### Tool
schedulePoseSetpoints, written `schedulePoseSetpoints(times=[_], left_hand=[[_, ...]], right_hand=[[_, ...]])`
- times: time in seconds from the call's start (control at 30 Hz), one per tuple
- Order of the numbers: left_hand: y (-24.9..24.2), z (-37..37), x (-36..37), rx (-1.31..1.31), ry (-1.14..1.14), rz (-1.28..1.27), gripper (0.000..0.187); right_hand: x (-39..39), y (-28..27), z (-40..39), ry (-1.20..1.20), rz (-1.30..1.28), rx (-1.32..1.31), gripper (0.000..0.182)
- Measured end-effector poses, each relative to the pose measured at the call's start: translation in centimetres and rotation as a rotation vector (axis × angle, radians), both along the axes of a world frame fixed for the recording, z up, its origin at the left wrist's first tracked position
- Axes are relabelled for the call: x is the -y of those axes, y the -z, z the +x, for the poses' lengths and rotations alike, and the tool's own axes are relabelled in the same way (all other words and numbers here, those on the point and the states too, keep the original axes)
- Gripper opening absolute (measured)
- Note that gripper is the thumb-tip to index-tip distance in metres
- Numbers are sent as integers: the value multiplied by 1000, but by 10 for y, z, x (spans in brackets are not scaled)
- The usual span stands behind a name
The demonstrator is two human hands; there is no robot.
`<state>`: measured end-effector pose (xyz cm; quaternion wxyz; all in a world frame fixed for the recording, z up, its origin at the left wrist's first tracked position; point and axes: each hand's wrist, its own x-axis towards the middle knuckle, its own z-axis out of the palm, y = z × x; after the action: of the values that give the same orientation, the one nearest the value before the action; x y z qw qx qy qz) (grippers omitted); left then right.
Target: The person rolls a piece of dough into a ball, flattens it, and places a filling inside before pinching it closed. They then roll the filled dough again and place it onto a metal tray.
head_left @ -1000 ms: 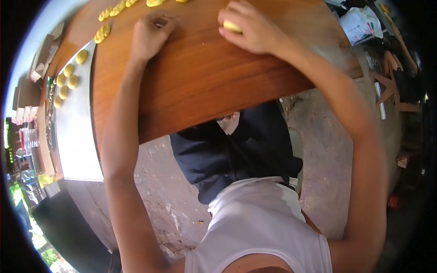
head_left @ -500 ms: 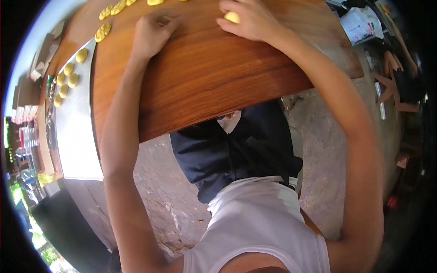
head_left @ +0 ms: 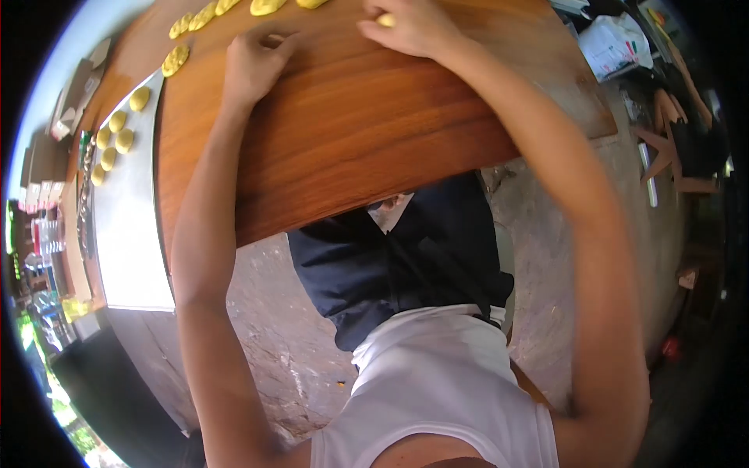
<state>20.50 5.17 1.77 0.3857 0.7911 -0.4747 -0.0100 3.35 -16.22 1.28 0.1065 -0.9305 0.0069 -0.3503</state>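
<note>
My right hand [head_left: 417, 30] is closed around a small ball of yellow dough [head_left: 386, 19], part of which shows between thumb and fingers over the wooden table. At the left, my left hand [head_left: 253, 66] rests on the wood with its fingers loosely bent and the thumb apart; I see nothing in it. Several flattened, lumpy yellow dough pieces [head_left: 268, 6] lie in a row along the top of the view. One more lumpy piece [head_left: 175, 60] sits left of my left hand. Smooth dough balls [head_left: 125, 140] are grouped on a metal tray [head_left: 133, 249] at the table's left side.
The wooden table [head_left: 351, 132] ends just in front of my lap. Boxes [head_left: 47, 164] and clear containers [head_left: 51, 234] stand beyond the tray at far left. A white plastic bag [head_left: 612, 47] lies past the table's right edge.
My right hand has shifted slightly left and up with the dough, which now shows less between the fingers. My left hand has moved slightly left.
</note>
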Motion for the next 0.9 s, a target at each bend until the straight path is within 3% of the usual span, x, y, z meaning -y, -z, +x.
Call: schedulePoseSetpoints(times=[0.07,0.1,0.2,0.3,0.4,0.47,0.53,0.6,0.67,0.73,0.87,0.9], left_hand=[[-2,2,3,0,7,7,26],[-4,1,0,-43,13,-7,27],[-2,2,-2,-47,-4,-30,27],[-4,-2,-4,-4,-44,-23,27],[-4,-1,0,-3,21,-10,27],[1,7,3,-69,17,-3,35],[2,8,3,-99,11,-19,34],[4,11,-1,-68,6,-81,34],[2,9,1,-58,5,-69,31],[-1,4,-3,-59,-33,-51,29],[-7,-5,1,-16,32,-117,26],[-2,0,2,-67,28,-78,28]], right_hand=[[-15,12,36,62,92,-152,28],[-27,18,40,-21,1,-47,30],[-65,9,-10,-317,-63,-17,19],[-36,4,-45,-372,-29,2,17],[11,-7,-19,6,-97,-146,28],[-2,-12,14,148,56,-181,26],[-26,-2,44,93,97,-207,24],[-51,17,41,-112,-89,19,22],[-76,6,-11,-327,-64,6,21],[-65,1,-48,-398,-21,-21,22],[2,0,-30,-7,24,-228,18],[8,-3,-10,39,1,-153,20]])
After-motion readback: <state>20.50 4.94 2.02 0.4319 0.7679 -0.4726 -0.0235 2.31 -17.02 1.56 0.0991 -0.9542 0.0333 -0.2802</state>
